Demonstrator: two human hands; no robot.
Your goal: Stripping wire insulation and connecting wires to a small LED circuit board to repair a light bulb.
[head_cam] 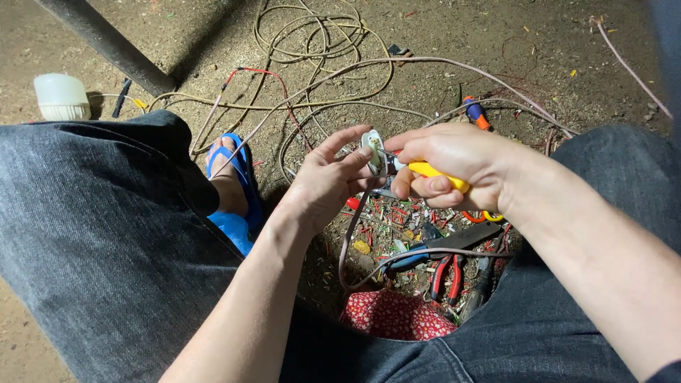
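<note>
My left hand (328,183) holds a small white electrical fitting (373,147) between thumb and fingers, over the dirt ground between my knees. My right hand (450,164) grips a yellow-handled screwdriver (434,172), its tip pressed into the fitting. A pinkish cable (350,234) hangs down from the fitting and loops across the ground. Both hands meet at the fitting.
Several tangled wires (312,50) lie on the dirt. Red-handled pliers (445,273), another screwdriver (477,113) and wire scraps sit below my hands. A red patterned cloth (397,315) lies near my lap. My foot in a blue sandal (234,191), a dark pole (106,42) and a white plastic container (62,96) are at left.
</note>
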